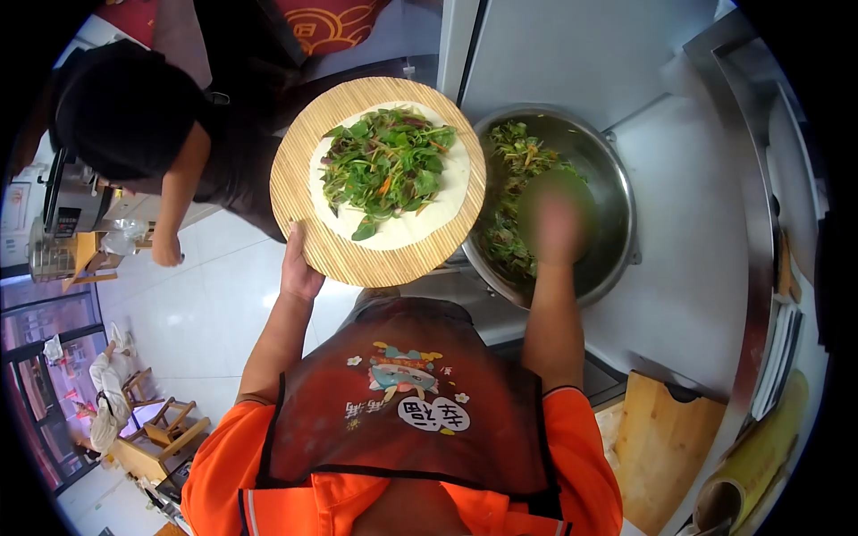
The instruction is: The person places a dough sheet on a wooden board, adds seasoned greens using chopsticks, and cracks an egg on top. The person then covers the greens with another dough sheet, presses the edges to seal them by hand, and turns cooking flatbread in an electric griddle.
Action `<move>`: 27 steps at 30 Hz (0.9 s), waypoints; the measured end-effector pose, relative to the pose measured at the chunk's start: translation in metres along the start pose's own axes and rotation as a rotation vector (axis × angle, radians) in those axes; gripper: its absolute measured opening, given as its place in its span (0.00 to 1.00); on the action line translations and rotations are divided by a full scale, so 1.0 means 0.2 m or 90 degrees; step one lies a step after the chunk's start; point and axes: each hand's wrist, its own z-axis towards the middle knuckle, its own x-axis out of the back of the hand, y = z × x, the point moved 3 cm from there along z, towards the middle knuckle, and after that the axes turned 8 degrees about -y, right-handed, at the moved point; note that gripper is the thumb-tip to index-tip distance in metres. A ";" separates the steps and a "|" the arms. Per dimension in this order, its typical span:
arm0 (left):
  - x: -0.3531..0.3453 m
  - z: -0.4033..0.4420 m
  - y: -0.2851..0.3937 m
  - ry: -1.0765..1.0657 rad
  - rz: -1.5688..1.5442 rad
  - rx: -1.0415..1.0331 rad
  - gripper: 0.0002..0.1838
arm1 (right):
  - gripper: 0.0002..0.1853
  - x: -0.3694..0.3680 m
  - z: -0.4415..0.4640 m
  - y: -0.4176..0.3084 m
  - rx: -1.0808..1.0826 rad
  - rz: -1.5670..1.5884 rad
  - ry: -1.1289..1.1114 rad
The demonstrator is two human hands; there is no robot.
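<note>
My left hand (302, 270) grips the lower left edge of a round, ribbed board (293, 174) that looks like bamboo, holding it up in front of me. A thin, pale round of dough (458, 189) lies on the board. Heaped over its middle are chopped leafy greens (384, 165) with a few orange shreds. To the right stands a large metal bowl (618, 192), with more mixed greens (520, 152) along its left side. My right hand (559, 219) is over the inside of the bowl, smeared by motion; its fingers and anything in them cannot be made out.
A person in a black cap (125, 107) stands close on the left, one arm hanging down. A wooden cutting board (666, 451) lies at lower right, near a yellow roll (751, 464). Wooden chairs (165, 429) and another person (109, 397) are farther off at lower left.
</note>
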 end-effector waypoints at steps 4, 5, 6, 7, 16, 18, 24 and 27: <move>0.02 0.02 0.00 -0.025 -0.026 0.017 0.30 | 0.17 0.09 -0.02 -0.13 0.008 -0.009 0.001; 0.01 0.01 0.00 -0.031 -0.035 0.013 0.30 | 0.16 0.14 -0.01 -0.16 0.012 0.011 -0.005; 0.01 0.01 0.00 -0.036 -0.035 0.011 0.30 | 0.16 0.14 -0.03 -0.21 0.009 0.032 -0.001; 0.01 0.01 -0.01 -0.040 -0.037 0.008 0.30 | 0.15 0.14 -0.05 -0.27 0.006 0.054 0.004; 0.06 0.03 0.03 -0.024 -0.071 0.056 0.29 | 0.14 0.03 -0.11 -0.60 -0.009 0.005 0.036; 0.03 0.02 0.07 0.006 -0.056 0.084 0.30 | 0.14 -0.07 -0.16 -0.65 -0.019 -0.005 0.026; 0.04 0.05 0.14 -0.056 -0.069 0.154 0.30 | 0.15 -0.64 -0.45 -0.76 -0.077 0.079 -0.067; 0.07 0.08 0.16 -0.066 -0.075 0.191 0.29 | 0.15 -0.95 -0.58 -0.73 -0.093 0.011 -0.099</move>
